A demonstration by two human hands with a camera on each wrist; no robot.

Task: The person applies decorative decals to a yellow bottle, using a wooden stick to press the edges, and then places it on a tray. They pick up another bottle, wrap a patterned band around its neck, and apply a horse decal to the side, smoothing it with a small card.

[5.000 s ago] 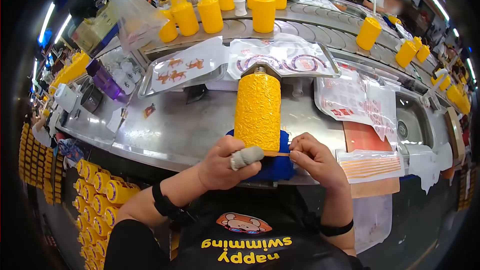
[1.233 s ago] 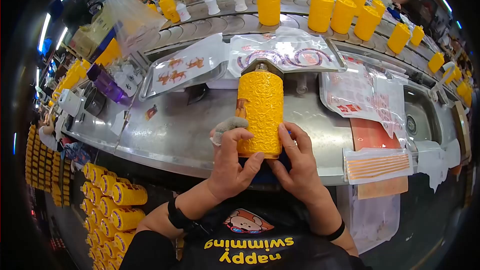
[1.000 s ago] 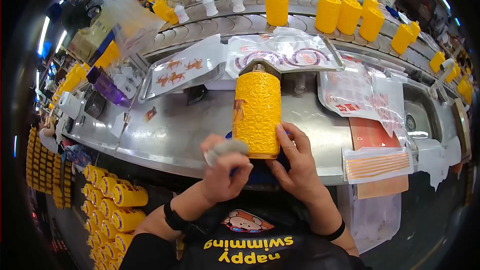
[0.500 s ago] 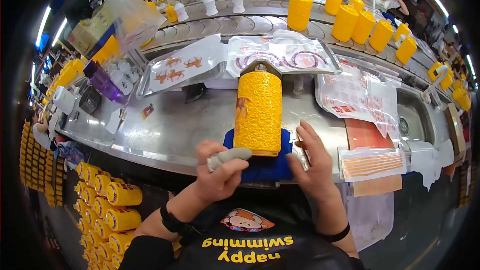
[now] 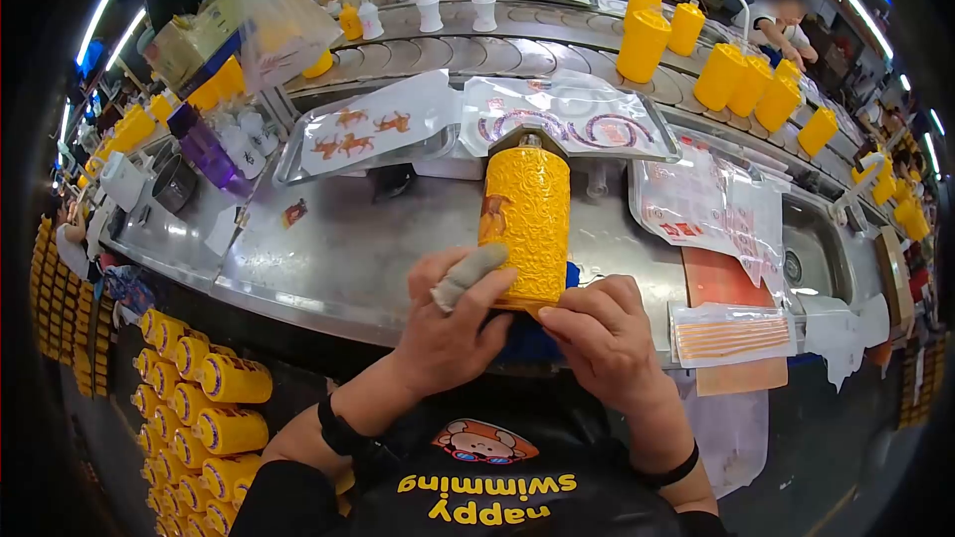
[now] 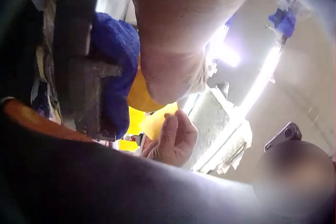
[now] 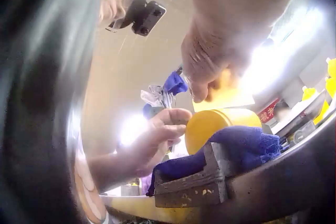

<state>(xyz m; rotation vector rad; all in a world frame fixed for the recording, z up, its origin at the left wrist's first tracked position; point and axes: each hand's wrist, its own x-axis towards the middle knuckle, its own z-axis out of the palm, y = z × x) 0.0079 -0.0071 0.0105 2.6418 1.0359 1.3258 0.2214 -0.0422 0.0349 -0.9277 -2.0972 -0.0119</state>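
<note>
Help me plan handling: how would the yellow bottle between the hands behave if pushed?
The yellow bottle would probably roll if unsupported, being round and lying down. It looks shiny, so may slip, though the blue cloth beneath likely adds grip.

Yellow letters on the black garment read "happy swimming", upside down in view.

A black garment is printed with yellow lettering and a cartoon figure; black bands are worn on both wrists; on the left hand a grey finger cover is worn.
</note>
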